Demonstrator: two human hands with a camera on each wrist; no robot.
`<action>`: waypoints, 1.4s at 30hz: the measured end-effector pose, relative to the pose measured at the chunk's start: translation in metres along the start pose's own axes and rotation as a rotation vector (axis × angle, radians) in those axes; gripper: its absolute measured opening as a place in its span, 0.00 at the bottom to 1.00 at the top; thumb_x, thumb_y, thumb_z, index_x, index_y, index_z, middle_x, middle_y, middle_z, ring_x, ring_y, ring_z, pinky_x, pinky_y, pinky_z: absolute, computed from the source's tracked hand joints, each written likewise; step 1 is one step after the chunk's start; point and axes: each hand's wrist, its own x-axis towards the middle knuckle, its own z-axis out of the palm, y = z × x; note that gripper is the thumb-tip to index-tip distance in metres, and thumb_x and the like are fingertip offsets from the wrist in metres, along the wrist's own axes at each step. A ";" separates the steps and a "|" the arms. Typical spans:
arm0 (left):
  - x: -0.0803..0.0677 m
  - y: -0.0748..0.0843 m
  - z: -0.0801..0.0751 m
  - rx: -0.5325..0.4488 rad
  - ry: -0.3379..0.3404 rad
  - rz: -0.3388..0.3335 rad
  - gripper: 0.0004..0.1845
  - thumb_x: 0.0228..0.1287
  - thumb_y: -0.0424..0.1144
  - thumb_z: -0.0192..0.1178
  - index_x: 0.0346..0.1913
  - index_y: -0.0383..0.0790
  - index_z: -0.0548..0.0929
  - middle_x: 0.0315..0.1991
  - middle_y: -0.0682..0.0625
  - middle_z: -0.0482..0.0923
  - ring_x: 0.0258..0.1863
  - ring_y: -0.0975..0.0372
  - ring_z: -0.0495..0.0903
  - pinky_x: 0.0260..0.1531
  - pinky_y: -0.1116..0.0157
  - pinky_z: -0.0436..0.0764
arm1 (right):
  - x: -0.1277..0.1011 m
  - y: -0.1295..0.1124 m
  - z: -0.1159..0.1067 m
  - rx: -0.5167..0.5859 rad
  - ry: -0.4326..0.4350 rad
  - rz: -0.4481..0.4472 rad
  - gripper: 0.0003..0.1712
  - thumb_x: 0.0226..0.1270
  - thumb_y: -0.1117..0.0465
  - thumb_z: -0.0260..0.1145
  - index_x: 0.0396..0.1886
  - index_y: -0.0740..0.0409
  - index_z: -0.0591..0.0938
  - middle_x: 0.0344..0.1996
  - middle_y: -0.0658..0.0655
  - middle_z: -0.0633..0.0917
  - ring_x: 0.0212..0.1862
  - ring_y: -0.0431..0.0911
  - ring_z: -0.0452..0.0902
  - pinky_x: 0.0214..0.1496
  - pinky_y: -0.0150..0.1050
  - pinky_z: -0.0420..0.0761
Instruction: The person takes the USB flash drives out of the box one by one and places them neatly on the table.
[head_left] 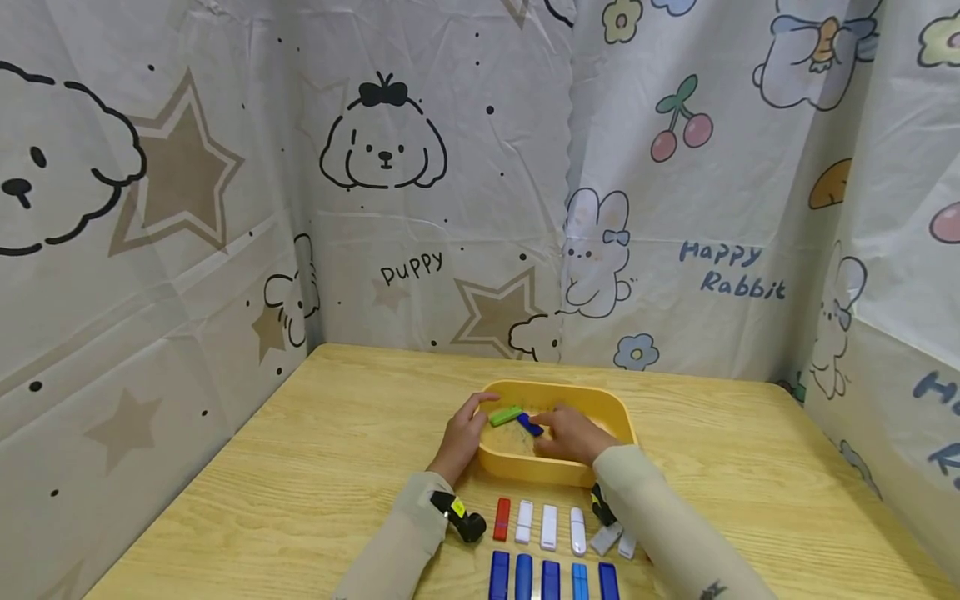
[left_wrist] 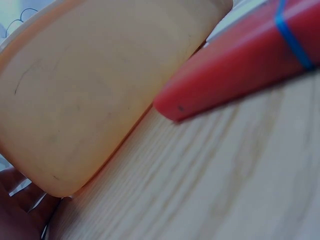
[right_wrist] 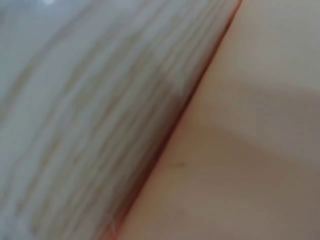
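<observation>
A yellow plastic tub (head_left: 557, 473) stands on the table. My left hand (head_left: 461, 437) holds its left side, with fingers over the rim; in the left wrist view its fingers (left_wrist: 22, 202) lie against the outer wall. Inside the tub, my right hand (head_left: 573, 435) pinches a dark blue stick (head_left: 530, 425), shaped like a capped USB stick. A light green stick (head_left: 506, 416) of similar shape lies beside it, its right end close to the blue one. The right wrist view shows only the tub's outer wall (right_wrist: 240, 165) and the table, not the hand.
In front of the tub lies a row of a red stick (head_left: 502, 519) and several white sticks (head_left: 549, 527); two grey-white ones (head_left: 606, 538) are partly under the right sleeve. Nearer is a row of several blue sticks (head_left: 551, 579). Printed cloth walls (head_left: 450, 217) border the table.
</observation>
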 end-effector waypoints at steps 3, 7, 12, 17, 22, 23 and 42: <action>0.000 0.001 0.000 -0.003 -0.001 -0.008 0.19 0.68 0.33 0.44 0.56 0.46 0.79 0.64 0.45 0.71 0.59 0.52 0.70 0.55 0.52 0.71 | 0.001 -0.001 0.000 0.008 0.012 0.040 0.21 0.59 0.56 0.69 0.51 0.58 0.84 0.36 0.55 0.80 0.33 0.46 0.71 0.40 0.41 0.76; 0.000 0.001 0.000 -0.003 -0.011 -0.019 0.19 0.68 0.34 0.43 0.56 0.46 0.78 0.65 0.44 0.70 0.59 0.53 0.70 0.50 0.55 0.75 | 0.001 -0.003 -0.001 0.023 0.052 0.083 0.16 0.58 0.56 0.70 0.44 0.58 0.85 0.31 0.53 0.76 0.31 0.45 0.70 0.37 0.40 0.74; -0.001 0.001 0.000 0.002 -0.008 -0.017 0.19 0.68 0.33 0.43 0.56 0.45 0.78 0.65 0.44 0.70 0.57 0.53 0.70 0.47 0.58 0.75 | 0.000 -0.003 0.000 -0.022 0.017 0.048 0.26 0.56 0.60 0.70 0.57 0.57 0.79 0.40 0.57 0.79 0.35 0.46 0.72 0.41 0.44 0.76; -0.002 0.001 0.000 -0.002 -0.004 -0.019 0.19 0.69 0.33 0.43 0.57 0.44 0.78 0.64 0.45 0.71 0.56 0.53 0.71 0.47 0.57 0.75 | 0.001 0.000 0.003 -0.042 -0.029 0.050 0.28 0.56 0.59 0.70 0.59 0.55 0.79 0.43 0.57 0.79 0.38 0.47 0.71 0.45 0.45 0.75; -0.001 0.001 0.000 -0.017 -0.005 -0.018 0.19 0.68 0.33 0.43 0.56 0.45 0.78 0.65 0.45 0.70 0.60 0.51 0.69 0.54 0.53 0.72 | 0.000 -0.003 0.000 0.023 -0.015 0.099 0.24 0.55 0.58 0.72 0.51 0.61 0.79 0.38 0.55 0.78 0.36 0.46 0.70 0.46 0.44 0.76; -0.001 0.001 0.000 -0.019 -0.006 -0.018 0.19 0.69 0.33 0.43 0.56 0.45 0.78 0.65 0.45 0.70 0.61 0.51 0.69 0.54 0.52 0.72 | 0.000 -0.004 0.000 0.033 -0.012 0.105 0.23 0.55 0.58 0.72 0.50 0.62 0.79 0.38 0.55 0.78 0.36 0.47 0.71 0.47 0.44 0.76; -0.002 0.003 -0.001 -0.020 -0.017 -0.021 0.19 0.69 0.34 0.42 0.57 0.44 0.78 0.66 0.45 0.69 0.60 0.53 0.69 0.51 0.55 0.75 | 0.002 -0.002 0.002 0.059 -0.011 0.185 0.23 0.50 0.52 0.75 0.39 0.61 0.78 0.28 0.52 0.77 0.31 0.45 0.72 0.36 0.39 0.76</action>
